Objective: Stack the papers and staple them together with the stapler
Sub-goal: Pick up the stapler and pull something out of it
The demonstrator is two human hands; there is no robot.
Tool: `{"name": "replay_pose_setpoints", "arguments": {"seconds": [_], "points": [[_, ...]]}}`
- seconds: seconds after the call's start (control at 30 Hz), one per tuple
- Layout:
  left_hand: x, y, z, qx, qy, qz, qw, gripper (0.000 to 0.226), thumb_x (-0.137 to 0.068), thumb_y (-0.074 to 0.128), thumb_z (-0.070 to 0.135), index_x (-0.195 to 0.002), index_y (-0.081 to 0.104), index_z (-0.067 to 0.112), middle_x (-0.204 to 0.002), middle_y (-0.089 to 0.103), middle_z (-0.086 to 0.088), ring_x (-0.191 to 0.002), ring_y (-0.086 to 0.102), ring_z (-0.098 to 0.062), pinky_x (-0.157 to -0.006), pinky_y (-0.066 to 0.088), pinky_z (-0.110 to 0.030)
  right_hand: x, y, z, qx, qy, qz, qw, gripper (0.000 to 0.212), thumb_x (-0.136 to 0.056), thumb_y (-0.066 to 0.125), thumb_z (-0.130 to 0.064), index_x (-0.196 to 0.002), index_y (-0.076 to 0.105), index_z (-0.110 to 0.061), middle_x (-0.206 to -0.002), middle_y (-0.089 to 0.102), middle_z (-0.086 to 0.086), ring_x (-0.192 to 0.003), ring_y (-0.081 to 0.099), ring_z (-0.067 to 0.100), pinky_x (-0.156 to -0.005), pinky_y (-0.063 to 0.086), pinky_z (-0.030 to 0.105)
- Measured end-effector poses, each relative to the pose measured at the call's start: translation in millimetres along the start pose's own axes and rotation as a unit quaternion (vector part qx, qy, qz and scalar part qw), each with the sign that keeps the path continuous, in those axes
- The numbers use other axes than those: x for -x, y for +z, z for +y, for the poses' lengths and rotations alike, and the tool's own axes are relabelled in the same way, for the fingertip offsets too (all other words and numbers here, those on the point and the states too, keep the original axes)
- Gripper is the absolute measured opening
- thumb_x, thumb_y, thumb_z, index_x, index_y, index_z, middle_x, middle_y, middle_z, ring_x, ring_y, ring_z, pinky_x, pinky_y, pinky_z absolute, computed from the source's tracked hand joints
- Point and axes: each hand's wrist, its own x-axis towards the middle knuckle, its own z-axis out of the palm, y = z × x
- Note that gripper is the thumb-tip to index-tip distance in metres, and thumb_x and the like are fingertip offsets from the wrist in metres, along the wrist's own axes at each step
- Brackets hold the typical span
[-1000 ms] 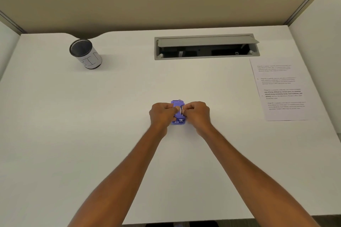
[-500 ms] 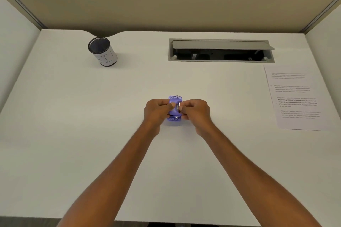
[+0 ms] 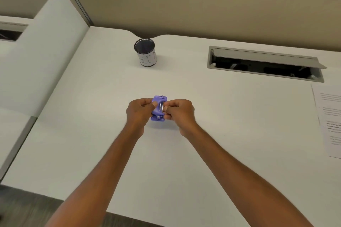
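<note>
A small purple stapler [image 3: 159, 105] lies at the middle of the white desk [image 3: 92, 125], its silver staple channel showing on top. My left hand [image 3: 138, 111] grips its left side. My right hand [image 3: 180, 111] grips its right side, thumb and fingertips pressed by the metal channel. Printed papers [image 3: 330, 116] lie flat at the desk's right edge, partly cut off by the frame, far from both hands.
A black mesh cup [image 3: 145, 52] with a white label stands at the back left. An open grey cable hatch [image 3: 263, 63] is sunk into the desk at the back right. Beige partition walls rise behind and a white divider [image 3: 46, 51] stands at the left.
The view has swung left, so the papers and hatch sit further right in frame. Both hands stay on the stapler in the same grip.
</note>
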Motion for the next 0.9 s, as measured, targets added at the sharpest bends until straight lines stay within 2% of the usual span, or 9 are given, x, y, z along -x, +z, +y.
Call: {"name": "replay_pose_setpoints", "arguments": {"seconds": [0.1, 0.3, 0.43, 0.6, 0.7, 0.8, 0.9], "points": [[-12.0, -29.1, -7.1, -0.002, -0.001, 0.021, 1.000, 0.018, -0.098, 0.074, 0.018, -0.112, 0.084, 0.012, -0.102, 0.085, -0.009, -0.101, 0.081, -0.033, -0.101, 0.063, -0.055, -4.0, 35.9, -1.6, 0.001, 0.007, -0.010, 1.000, 0.015, -0.092, 0.069, 0.002, -0.090, 0.082, -0.006, -0.090, 0.083, 0.018, -0.083, 0.082, 0.036, -0.083, 0.070, 0.045], [-34.3, -68.0, -20.2, -0.004, -0.008, 0.039, 0.999, 0.016, -0.097, 0.073, 0.017, -0.093, 0.084, 0.027, -0.101, 0.085, -0.009, -0.105, 0.080, -0.037, -0.102, 0.063, -0.057, -10.8, 89.4, -0.3, 0.005, 0.022, -0.011, 1.000, 0.023, -0.093, 0.065, 0.004, -0.089, 0.082, -0.010, -0.091, 0.083, 0.016, -0.085, 0.082, 0.037, -0.084, 0.069, 0.046], [-49.2, -76.4, -24.2, -0.004, -0.024, 0.042, 0.999, 0.013, -0.099, 0.073, 0.015, -0.098, 0.084, 0.023, -0.104, 0.084, -0.012, -0.108, 0.079, -0.038, -0.103, 0.062, -0.056, -16.9, 109.3, 2.6, 0.020, 0.023, -0.002, 1.000, 0.034, -0.091, 0.063, 0.004, -0.075, 0.078, -0.022, -0.088, 0.083, 0.014, -0.086, 0.082, 0.038, -0.086, 0.068, 0.051], [-59.8, -78.8, -30.1, -0.012, -0.040, 0.042, 0.998, 0.018, -0.099, 0.074, 0.016, -0.112, 0.084, 0.010, -0.106, 0.083, -0.013, -0.107, 0.079, -0.038, -0.103, 0.062, -0.055, -24.2, 119.3, 8.4, 0.036, 0.020, 0.003, 0.999, 0.037, -0.088, 0.064, 0.004, -0.068, 0.076, -0.025, -0.086, 0.081, 0.012, -0.088, 0.081, 0.039, -0.083, 0.068, 0.055], [-59.3, -76.2, -28.7, -0.023, -0.041, 0.053, 0.998, 0.013, -0.099, 0.074, 0.016, -0.107, 0.084, 0.010, -0.103, 0.083, -0.012, -0.099, 0.078, -0.035, -0.100, 0.064, -0.051, -25.9, 118.9, 11.0, 0.048, 0.016, -0.001, 0.999, 0.036, -0.088, 0.066, 0.003, -0.068, 0.076, -0.026, -0.089, 0.082, 0.012, -0.090, 0.080, 0.039, -0.083, 0.068, 0.055], [-59.8, -73.6, -28.3, -0.028, -0.044, 0.061, 0.997, 0.006, -0.099, 0.075, 0.017, -0.097, 0.081, 0.018, -0.095, 0.081, -0.010, -0.087, 0.074, -0.028, -0.098, 0.065, -0.049, -27.1, 116.6, 12.4, 0.046, 0.016, -0.005, 0.999, 0.036, -0.088, 0.066, 0.003, -0.069, 0.076, -0.026, -0.090, 0.082, 0.013, -0.092, 0.080, 0.040, -0.085, 0.068, 0.055], [-59.4, -71.8, -29.2, -0.022, -0.045, 0.067, 0.996, 0.005, -0.100, 0.076, 0.019, -0.096, 0.080, 0.019, -0.092, 0.079, -0.007, -0.085, 0.074, -0.027, -0.096, 0.065, -0.047, -26.9, 114.3, 12.6, 0.042, 0.012, -0.007, 0.999, 0.035, -0.088, 0.067, 0.002, -0.068, 0.076, -0.026, -0.090, 0.082, 0.014, -0.092, 0.079, 0.041, -0.084, 0.068, 0.055]]}}
